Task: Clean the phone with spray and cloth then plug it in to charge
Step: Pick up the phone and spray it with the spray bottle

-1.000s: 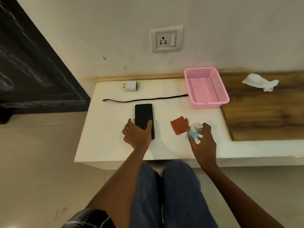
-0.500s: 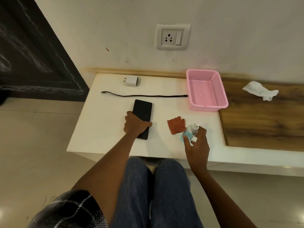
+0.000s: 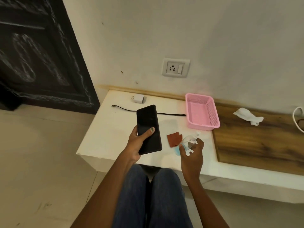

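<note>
My left hand grips the black phone, lifted above the white table with its dark screen facing up and my thumb across it. My right hand holds the small clear spray bottle with blue liquid, tilted, just over the table's front. The rust-red cloth lies flat between the two hands. A black cable stretches across the table behind the phone, and the white charger adapter lies near the back edge. The wall socket is above the table.
A pink mesh basket stands at the table's back right. Right of it is a wooden surface with a crumpled white tissue and a white cord at the frame edge. A dark door fills the left. My knees are under the table's front edge.
My left hand has picked the phone up off the table and raised it. My right hand has closed on the spray bottle and lifted it. The camera has tilted back.
</note>
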